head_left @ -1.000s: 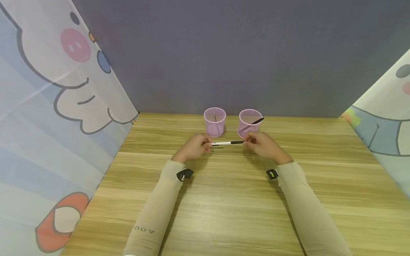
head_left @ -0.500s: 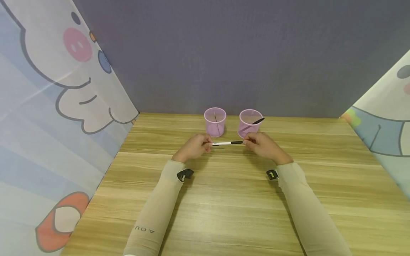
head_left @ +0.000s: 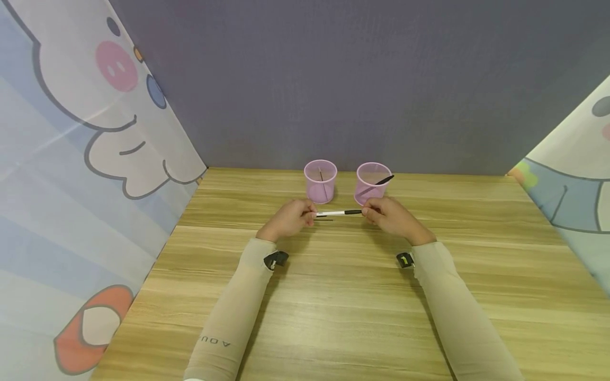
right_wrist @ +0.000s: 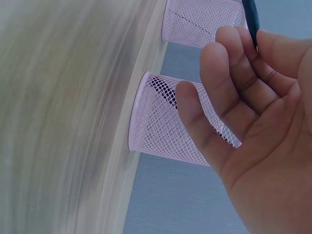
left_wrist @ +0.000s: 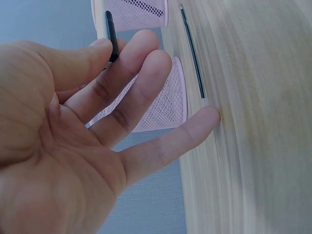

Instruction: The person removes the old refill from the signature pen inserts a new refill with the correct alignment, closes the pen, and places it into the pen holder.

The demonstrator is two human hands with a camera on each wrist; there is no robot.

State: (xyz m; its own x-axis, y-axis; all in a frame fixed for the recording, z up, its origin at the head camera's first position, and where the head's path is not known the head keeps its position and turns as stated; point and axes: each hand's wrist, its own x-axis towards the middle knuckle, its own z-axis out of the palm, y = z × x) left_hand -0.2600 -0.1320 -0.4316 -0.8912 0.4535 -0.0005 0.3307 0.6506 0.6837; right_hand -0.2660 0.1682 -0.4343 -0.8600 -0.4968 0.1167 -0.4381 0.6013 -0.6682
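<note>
A white pen (head_left: pixel 333 213) with a black end section spans level between both hands, just in front of two pink mesh cups. My left hand (head_left: pixel 289 218) pinches its white end between thumb and index finger; a black clip (left_wrist: pixel 112 36) shows there in the left wrist view, the other fingers spread. My right hand (head_left: pixel 392 217) pinches the tip of the black end (right_wrist: pixel 251 19) with thumb and fingertips. Below the pen, a thin dark pen refill (left_wrist: pixel 194 53) lies on the table, the left little finger right beside it.
The left mesh cup (head_left: pixel 312 191) holds a thin dark stick (head_left: pixel 321 175). In the right mesh cup (head_left: pixel 359 191) leans a black pen-like rod (head_left: pixel 385 180), poking over the rim. A grey wall (head_left: pixel 352 84) stands behind the wooden table (head_left: pixel 343 312); printed curtains (head_left: pixel 62 211) flank it.
</note>
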